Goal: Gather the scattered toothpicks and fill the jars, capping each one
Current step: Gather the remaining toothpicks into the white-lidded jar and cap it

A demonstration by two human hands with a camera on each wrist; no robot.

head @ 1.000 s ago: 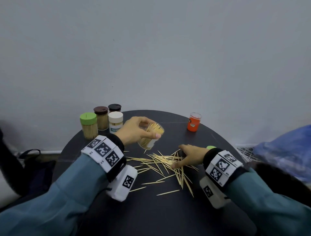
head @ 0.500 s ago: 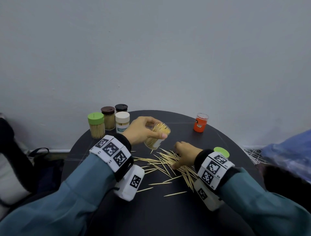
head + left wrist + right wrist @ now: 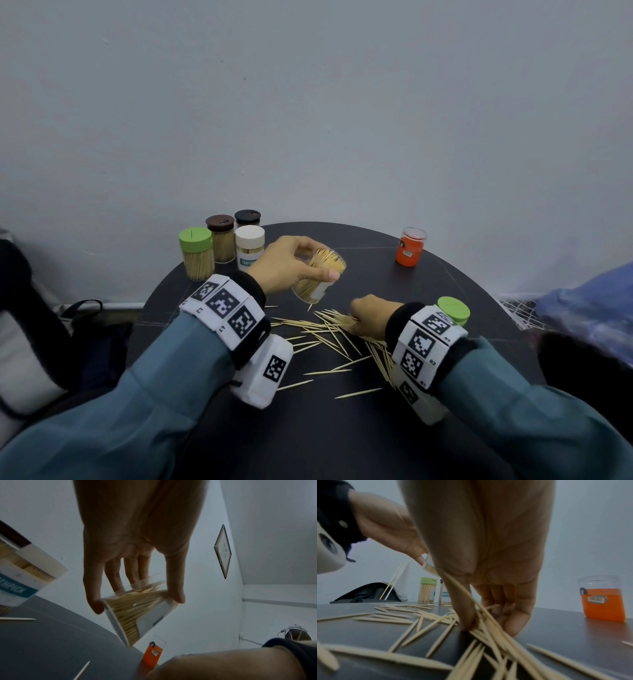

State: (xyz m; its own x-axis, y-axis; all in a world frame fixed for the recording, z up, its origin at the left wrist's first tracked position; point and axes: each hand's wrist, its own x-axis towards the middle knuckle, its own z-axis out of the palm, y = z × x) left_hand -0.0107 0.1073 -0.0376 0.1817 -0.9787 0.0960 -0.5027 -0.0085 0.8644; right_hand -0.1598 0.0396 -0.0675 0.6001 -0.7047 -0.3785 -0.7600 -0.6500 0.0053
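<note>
At the far left edge of the round, dark, matte tabletop (image 3: 342, 428) stand four capped jars (image 3: 224, 241), smooth cylinders. The left hand (image 3: 291, 262) holds a clear plastic jar (image 3: 318, 277) tilted above the tabletop, fingers clamped on its wall; inside are thin wooden sticks. The scattered toothpicks (image 3: 329, 337) lie in the middle. The right hand (image 3: 368, 318) pinches a bundle of them. An orange jar (image 3: 410, 247) stands far right, well apart.
</note>
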